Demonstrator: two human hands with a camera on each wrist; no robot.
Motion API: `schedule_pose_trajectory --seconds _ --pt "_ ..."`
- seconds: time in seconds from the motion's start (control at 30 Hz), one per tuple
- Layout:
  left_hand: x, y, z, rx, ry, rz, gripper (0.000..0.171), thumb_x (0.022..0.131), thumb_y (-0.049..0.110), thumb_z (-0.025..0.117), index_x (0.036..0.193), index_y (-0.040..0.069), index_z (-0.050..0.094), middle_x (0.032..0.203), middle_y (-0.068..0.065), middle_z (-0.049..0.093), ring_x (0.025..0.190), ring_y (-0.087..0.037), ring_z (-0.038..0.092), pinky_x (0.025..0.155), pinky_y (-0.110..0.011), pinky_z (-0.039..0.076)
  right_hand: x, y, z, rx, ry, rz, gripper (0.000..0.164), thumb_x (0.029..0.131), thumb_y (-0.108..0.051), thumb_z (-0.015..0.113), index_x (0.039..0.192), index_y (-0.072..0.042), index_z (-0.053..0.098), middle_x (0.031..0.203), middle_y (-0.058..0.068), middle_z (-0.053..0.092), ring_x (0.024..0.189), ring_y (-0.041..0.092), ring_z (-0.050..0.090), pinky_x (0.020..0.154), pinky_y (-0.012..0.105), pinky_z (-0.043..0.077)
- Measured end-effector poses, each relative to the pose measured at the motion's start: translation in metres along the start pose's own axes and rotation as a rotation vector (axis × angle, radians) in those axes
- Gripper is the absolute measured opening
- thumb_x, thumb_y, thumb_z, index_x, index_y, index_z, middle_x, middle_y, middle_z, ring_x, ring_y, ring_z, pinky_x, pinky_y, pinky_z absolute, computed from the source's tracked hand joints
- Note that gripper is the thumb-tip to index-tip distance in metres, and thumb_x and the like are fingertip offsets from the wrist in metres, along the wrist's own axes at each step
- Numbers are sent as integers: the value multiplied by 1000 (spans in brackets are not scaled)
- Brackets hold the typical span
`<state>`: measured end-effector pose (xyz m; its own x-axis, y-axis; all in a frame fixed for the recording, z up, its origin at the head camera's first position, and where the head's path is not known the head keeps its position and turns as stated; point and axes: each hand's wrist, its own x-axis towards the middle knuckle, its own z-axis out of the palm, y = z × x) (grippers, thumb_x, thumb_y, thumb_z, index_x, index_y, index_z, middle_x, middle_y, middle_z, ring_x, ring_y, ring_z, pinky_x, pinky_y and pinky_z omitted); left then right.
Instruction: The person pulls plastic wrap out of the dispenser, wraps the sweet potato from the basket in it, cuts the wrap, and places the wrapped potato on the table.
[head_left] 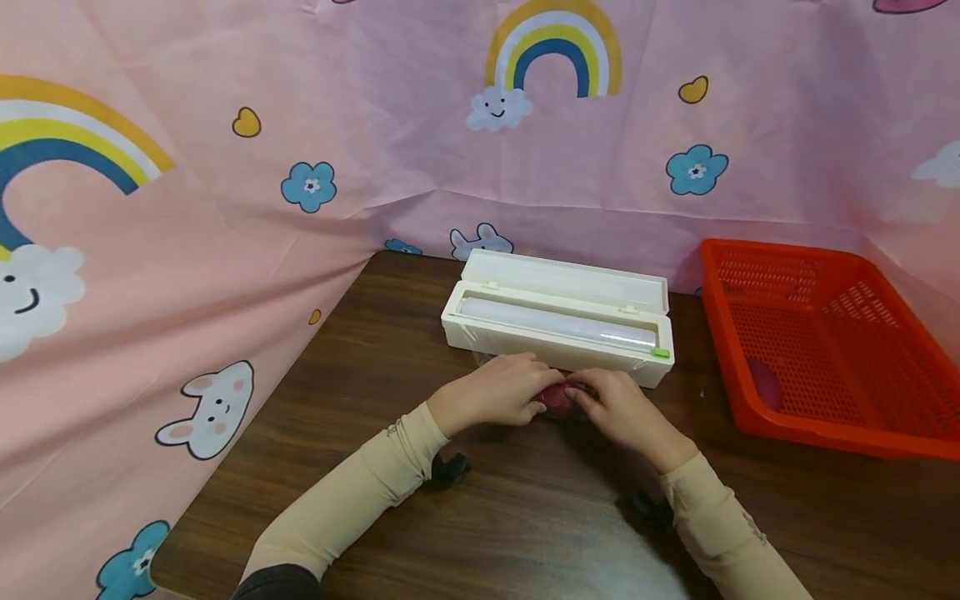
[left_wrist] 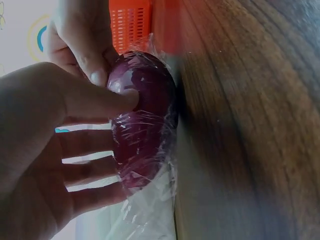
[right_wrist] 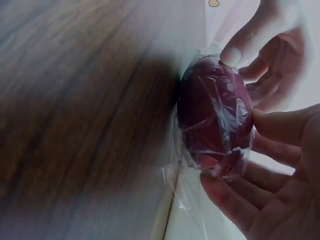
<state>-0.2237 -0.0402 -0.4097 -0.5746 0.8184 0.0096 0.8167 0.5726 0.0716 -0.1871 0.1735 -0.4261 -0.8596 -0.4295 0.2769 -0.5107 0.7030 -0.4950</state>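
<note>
A smooth, dark purple-red oval item (left_wrist: 145,120), wrinkled cling film wrapped around it, rests on the table just in front of a white cling film box (head_left: 555,354). My left hand (head_left: 506,390) holds it from the left, thumb on its near face and fingers behind. From the right, my right hand (head_left: 618,410) grips it with thumb and fingertips. Loose cling film (right_wrist: 185,195) trails from the item toward the box in the right wrist view. The item's exact kind cannot be told through the film.
The box's lid (head_left: 566,279) stands open, showing the film roll (head_left: 558,323) and a green slider (head_left: 660,352) at its right end. To the right, a red plastic basket (head_left: 840,440) contains a similar purple-red item (head_left: 765,383). A pink patterned cloth (head_left: 420,108) hangs behind the wooden table (head_left: 480,533).
</note>
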Motion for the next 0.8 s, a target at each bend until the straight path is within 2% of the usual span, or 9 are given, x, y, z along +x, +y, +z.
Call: schedule_pose_trajectory --seconds 0.13,0.2,0.37,0.43,0.6,0.73,0.8 --pt "-1 2 0 18 4 -6 55 85 33 83 135 17 64 119 -2 65 105 -16 62 89 -35 55 -2 1 2 -21 9 -1 18 95 -12 70 109 -2 77 103 9 63 89 20 58 76 38 49" --pt "-1 3 2 30 18 -6 62 80 33 88 135 18 64 120 -3 60 104 -16 61 88 -34 56 -3 1 4 -36 4 -1 22 92 -14 74 110 -1 76 104 10 60 89 19 56 77 37 50" --pt "1 2 9 65 74 -2 60 76 25 91 129 16 66 118 -3 56 100 -15 62 82 -32 58 -5 3 10 -135 -4 -45 53 70 -15 91 116 3 71 107 10 60 93 22 61 81 41 56" --pt "2 1 11 69 89 -3 58 75 23 92 126 15 67 116 -2 57 98 -15 63 81 -32 58 -5 4 12 -177 12 -66 59 66 -11 93 118 3 69 106 11 62 94 24 63 83 43 56" --pt "4 -2 15 63 110 5 56 74 26 93 124 16 68 110 0 58 93 -13 62 79 -31 56 -5 5 14 -174 56 -71 53 65 -1 91 110 1 63 99 11 68 90 25 67 80 44 57" --pt "4 -4 14 60 132 27 52 75 26 92 120 15 68 105 1 60 86 -11 61 75 -30 55 -5 6 12 -149 47 -57 48 66 -2 91 103 -1 62 94 10 69 85 23 67 77 42 56" --pt "4 -4 12 57 137 39 50 76 25 90 120 15 68 103 1 61 84 -10 61 74 -30 55 -5 7 11 -138 42 -52 47 66 -4 92 104 -1 63 97 11 68 87 23 67 78 42 56"
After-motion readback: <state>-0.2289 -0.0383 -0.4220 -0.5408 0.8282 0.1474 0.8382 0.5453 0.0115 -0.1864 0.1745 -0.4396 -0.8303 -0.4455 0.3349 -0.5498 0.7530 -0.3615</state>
